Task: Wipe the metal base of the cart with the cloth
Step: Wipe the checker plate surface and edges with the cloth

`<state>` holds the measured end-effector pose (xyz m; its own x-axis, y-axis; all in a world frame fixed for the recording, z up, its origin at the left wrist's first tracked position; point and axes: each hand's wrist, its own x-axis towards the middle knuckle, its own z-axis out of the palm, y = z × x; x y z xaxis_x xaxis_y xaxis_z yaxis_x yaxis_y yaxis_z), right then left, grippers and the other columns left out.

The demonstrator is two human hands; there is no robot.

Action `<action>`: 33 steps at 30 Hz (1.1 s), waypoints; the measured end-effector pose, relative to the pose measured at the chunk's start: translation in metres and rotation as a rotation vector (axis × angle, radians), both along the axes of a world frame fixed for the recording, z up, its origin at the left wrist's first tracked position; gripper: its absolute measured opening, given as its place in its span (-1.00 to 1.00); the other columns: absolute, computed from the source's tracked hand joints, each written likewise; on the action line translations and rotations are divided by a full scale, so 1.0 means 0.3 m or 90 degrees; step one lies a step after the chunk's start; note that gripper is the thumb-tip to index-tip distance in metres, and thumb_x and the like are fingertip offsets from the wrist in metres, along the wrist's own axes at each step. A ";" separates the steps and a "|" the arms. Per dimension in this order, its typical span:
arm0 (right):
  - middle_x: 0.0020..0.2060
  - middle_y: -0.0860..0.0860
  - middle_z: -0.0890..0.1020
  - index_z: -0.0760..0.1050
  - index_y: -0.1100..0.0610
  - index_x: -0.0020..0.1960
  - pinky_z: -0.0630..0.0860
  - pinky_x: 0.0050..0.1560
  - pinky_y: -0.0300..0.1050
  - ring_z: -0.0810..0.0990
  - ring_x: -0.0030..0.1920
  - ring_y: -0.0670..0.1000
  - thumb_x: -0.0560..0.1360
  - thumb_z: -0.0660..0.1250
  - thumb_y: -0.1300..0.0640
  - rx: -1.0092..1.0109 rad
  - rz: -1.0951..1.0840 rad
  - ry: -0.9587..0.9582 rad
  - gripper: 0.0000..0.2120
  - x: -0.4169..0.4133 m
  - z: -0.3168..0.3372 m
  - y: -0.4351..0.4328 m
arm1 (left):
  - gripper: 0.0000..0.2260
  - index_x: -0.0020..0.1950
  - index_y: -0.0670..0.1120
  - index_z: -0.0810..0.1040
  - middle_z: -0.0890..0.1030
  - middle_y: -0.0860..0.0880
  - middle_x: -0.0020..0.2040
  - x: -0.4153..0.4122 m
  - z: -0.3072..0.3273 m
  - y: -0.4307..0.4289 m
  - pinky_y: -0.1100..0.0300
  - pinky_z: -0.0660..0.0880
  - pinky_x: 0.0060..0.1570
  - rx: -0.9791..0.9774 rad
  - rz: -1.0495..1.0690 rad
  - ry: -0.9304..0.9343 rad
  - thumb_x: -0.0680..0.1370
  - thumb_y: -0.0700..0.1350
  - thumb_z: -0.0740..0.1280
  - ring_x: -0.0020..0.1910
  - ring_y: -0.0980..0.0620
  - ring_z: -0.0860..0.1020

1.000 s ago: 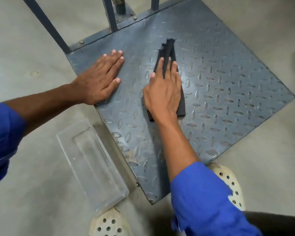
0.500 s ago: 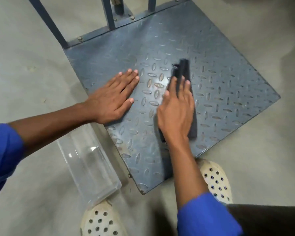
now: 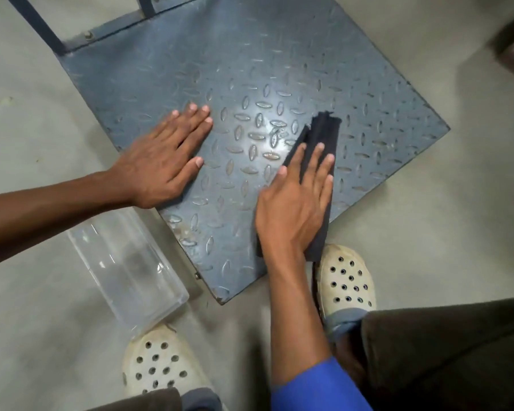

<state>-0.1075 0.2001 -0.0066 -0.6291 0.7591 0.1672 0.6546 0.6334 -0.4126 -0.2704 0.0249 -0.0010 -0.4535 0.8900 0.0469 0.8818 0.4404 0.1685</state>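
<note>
1. The dark cloth (image 3: 324,137) is pressed flat onto the metal base (image 3: 250,69) of the cart by the right hand (image 3: 294,209). Its fingers are straight and slightly spread, and none is curled round the cloth.
2. The cloth is found at the near right edge of the base, with its lower end hanging over that edge just beside a pale shoe (image 3: 347,280).
3. The left hand (image 3: 161,164) is laid flat on the left part of the base with straight fingers and nothing held. It is judged to be steadying the cart.
4. Wiping is judged to be under way, not finished, as only a narrow strip is covered by the cloth.
5. Pale smears (image 3: 187,232) are seen towards the near corner, so that patch appears left to do. Whether the far half by the frame bars (image 3: 39,22) has been wiped cannot be told.
6. A clear plastic box (image 3: 125,268) lies on the floor (image 3: 428,232) just beside the base.
</note>
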 end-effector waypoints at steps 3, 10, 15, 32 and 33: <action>0.69 0.15 0.17 0.23 0.16 0.68 0.00 0.69 0.14 0.01 0.71 0.19 0.70 0.06 0.08 -0.021 -0.019 0.012 -0.45 0.072 -0.001 0.010 | -0.37 0.73 -0.25 0.01 0.01 -0.25 0.74 0.037 -0.005 0.009 -0.06 -0.12 0.71 0.018 -0.002 0.005 0.75 0.09 -0.06 0.74 -0.16 -0.05; 0.69 0.06 0.18 0.28 0.06 0.67 -0.06 0.70 0.06 0.00 0.72 0.11 0.72 0.11 0.07 -0.018 0.206 0.024 -0.48 -0.018 0.006 -0.073 | -0.38 0.70 -0.34 0.01 0.00 -0.32 0.72 0.187 -0.023 0.034 -0.23 0.02 0.68 0.030 -0.051 0.026 0.75 0.03 -0.03 0.73 -0.24 -0.04; 0.68 0.09 0.21 0.23 0.09 0.68 -0.02 0.70 0.13 0.04 0.71 0.16 0.74 0.06 0.07 -0.018 0.027 0.040 -0.49 0.111 -0.007 0.082 | -0.36 0.72 -0.28 -0.07 -0.07 -0.27 0.73 0.230 -0.025 0.032 -0.17 -0.05 0.70 0.012 -0.050 0.007 0.75 0.07 -0.06 0.74 -0.18 -0.10; 0.64 -0.08 0.31 0.41 -0.08 0.60 -0.05 0.68 0.13 0.09 0.70 0.08 0.73 0.15 -0.01 -0.025 0.452 0.016 -0.56 -0.266 0.008 0.082 | -0.19 0.75 -0.15 -0.01 0.00 -0.13 0.76 0.009 -0.022 -0.077 -0.05 -0.07 0.71 0.022 0.236 -0.018 0.69 0.38 -0.02 0.74 -0.04 -0.07; 0.65 -0.09 0.30 0.39 -0.11 0.60 -0.07 0.68 0.15 0.09 0.70 0.08 0.74 0.13 -0.02 -0.018 0.458 0.007 -0.56 -0.313 0.008 0.094 | -0.20 0.75 -0.15 -0.02 0.00 -0.13 0.76 0.014 -0.025 -0.070 -0.06 -0.07 0.71 0.020 0.230 -0.018 0.70 0.37 -0.03 0.74 -0.05 -0.07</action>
